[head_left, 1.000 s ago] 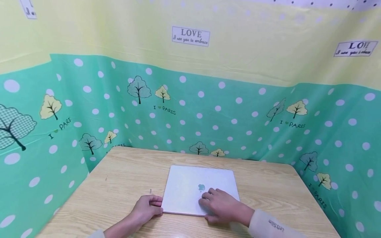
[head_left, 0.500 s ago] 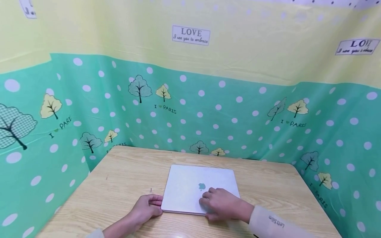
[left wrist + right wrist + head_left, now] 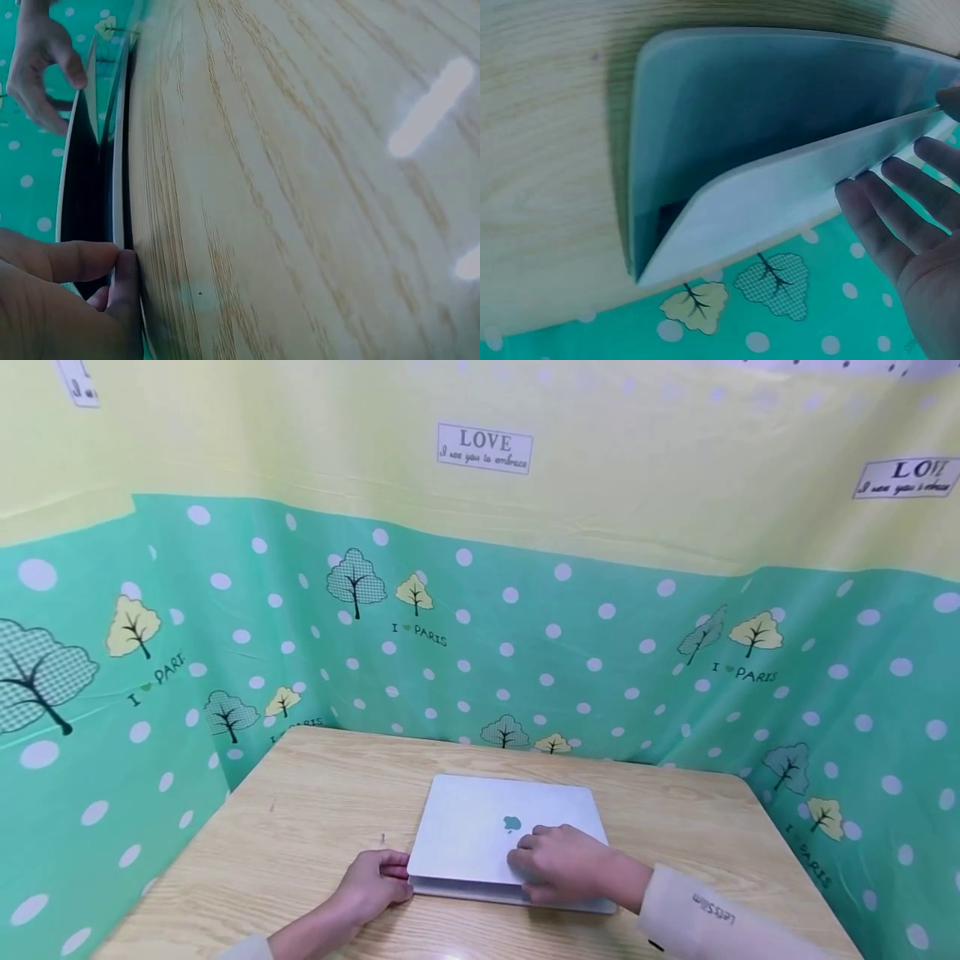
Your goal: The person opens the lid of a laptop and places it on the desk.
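A silver laptop (image 3: 465,827) with an apple logo lies on the wooden table, its lid raised a little at the near edge. My right hand (image 3: 573,864) holds that front edge of the lid, with fingers over the top and thumb at the rim. In the right wrist view the lid (image 3: 780,187) slants away from the base (image 3: 765,90), and a dark gap shows between them. At the near left corner my left hand (image 3: 371,883) pinches the base; its thumb and forefinger meet at the edge in the left wrist view.
The wooden table (image 3: 315,802) reaches out on both sides of the laptop. A green and yellow curtain (image 3: 420,685) with trees and dots hangs around its back and sides. A small dark mark (image 3: 382,838) shows on the wood left of the laptop.
The lid has come up from the base at its front edge, lifted by my right hand, which has risen slightly. My left hand stays at the near left corner.
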A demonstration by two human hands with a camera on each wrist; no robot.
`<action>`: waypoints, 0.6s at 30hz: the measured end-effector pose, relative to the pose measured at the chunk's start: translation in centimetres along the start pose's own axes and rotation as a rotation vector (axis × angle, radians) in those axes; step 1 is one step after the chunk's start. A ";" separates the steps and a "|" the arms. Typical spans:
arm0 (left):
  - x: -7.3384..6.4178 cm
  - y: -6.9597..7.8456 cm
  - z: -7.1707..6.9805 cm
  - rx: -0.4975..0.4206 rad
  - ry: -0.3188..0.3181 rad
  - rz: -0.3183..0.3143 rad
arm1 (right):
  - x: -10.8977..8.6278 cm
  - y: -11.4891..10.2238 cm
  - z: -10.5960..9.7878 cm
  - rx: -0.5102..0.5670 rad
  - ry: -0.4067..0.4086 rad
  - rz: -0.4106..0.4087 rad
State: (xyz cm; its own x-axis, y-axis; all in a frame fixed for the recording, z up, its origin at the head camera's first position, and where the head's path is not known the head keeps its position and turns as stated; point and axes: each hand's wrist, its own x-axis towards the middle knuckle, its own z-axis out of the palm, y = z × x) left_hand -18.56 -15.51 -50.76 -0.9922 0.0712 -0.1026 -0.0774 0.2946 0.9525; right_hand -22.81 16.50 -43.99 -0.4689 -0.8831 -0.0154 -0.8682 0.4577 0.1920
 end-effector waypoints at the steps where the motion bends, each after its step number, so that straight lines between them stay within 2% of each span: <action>1: -0.1 0.1 0.1 0.000 0.003 -0.003 | 0.0 0.0 -0.2 0.000 0.004 0.001; 8: -0.1 0.3 0.2 0.006 0.022 -0.012 | 0.1 0.4 -1.9 0.057 -0.014 -0.001; 13: -0.2 0.3 0.2 0.054 0.029 -0.007 | -0.1 0.9 -2.8 0.118 0.014 -0.024; 18: -0.3 0.6 0.2 0.063 0.029 -0.005 | -0.1 1.2 -4.0 0.124 0.010 -0.002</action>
State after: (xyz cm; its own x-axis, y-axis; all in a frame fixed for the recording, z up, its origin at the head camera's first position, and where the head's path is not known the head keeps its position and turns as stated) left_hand -18.32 -15.15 -50.26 -0.9943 0.0422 -0.0983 -0.0771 0.3546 0.9318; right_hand -23.21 16.69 -39.78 -0.4664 -0.8846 -0.0053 -0.8826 0.4650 0.0689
